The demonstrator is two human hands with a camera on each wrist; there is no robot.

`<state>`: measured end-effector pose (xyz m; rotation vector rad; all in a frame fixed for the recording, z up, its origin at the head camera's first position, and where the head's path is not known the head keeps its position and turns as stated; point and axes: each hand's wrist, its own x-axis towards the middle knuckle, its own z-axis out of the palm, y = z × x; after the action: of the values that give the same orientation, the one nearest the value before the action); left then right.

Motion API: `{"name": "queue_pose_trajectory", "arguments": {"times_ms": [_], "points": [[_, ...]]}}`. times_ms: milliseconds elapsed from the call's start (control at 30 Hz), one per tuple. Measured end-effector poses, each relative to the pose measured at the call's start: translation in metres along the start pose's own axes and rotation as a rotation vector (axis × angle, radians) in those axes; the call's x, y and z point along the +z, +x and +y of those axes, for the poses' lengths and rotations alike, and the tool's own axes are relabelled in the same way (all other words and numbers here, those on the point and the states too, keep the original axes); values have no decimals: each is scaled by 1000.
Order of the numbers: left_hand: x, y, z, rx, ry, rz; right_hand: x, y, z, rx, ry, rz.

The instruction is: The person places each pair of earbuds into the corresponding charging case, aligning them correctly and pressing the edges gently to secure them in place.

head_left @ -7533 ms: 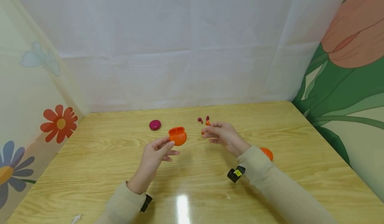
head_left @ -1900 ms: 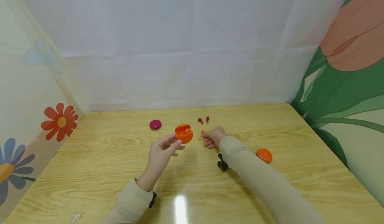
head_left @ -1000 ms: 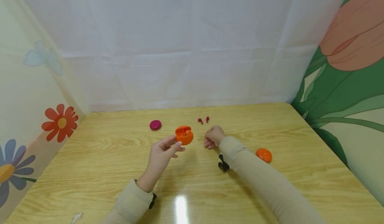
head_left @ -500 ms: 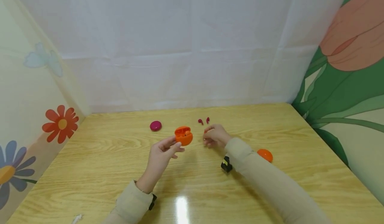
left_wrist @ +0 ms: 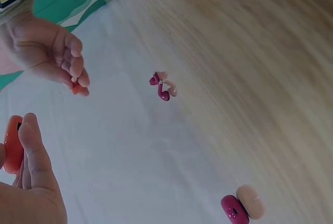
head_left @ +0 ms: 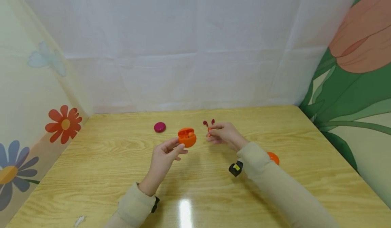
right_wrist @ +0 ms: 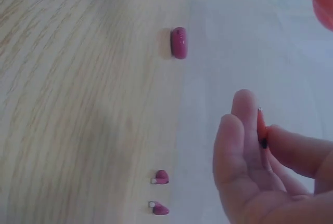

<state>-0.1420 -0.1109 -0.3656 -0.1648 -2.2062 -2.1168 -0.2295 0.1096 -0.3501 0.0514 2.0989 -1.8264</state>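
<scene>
Your left hand (head_left: pixel 166 153) was raised over the surface (head_left: pixel 122 173), thumb and curled fingers (left_wrist: pixel 32 156) pinching the open orange case (head_left: pixel 187 137) from its 7 o'clock side; case was off the surface, opening facing up, something orange seated inside, too small to tell which slot. Your right hand (head_left: pixel 224 135) sat at 3 o'clock of the case, near but apart from it, fingers curled in, thumb and forefinger pinching a small orange earbud (right_wrist: pixel 261 128). In the right wrist view the bud stood pressed between thumb and index, other fingers loosely bent behind. Bud was in the air, not yet in the case.

Two magenta earbuds (head_left: pixel 209 122) lay loose on the surface at 12 o'clock of your right hand, just beside each other. A closed magenta case (head_left: pixel 160 127) lay at 10 o'clock of the orange case, well apart from it. An orange lid-like piece (head_left: pixel 274 157) lay at 4 o'clock of your right hand, partly hidden by your sleeve (head_left: pixel 275 184). Black wrist straps on both arms. A white scrap (head_left: pixel 80 220) lay at the near left edge of the surface.
</scene>
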Motion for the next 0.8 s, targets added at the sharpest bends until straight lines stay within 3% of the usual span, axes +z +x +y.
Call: {"name": "queue_pose_trajectory", "arguments": {"times_ms": [200, 800], "points": [[0, 1, 0, -19, -4, 1, -1, -10, -5, -52, -54, -2], [6, 1, 1, 11, 40, -12, -1, -36, -25, -148, -65, 16]]}}
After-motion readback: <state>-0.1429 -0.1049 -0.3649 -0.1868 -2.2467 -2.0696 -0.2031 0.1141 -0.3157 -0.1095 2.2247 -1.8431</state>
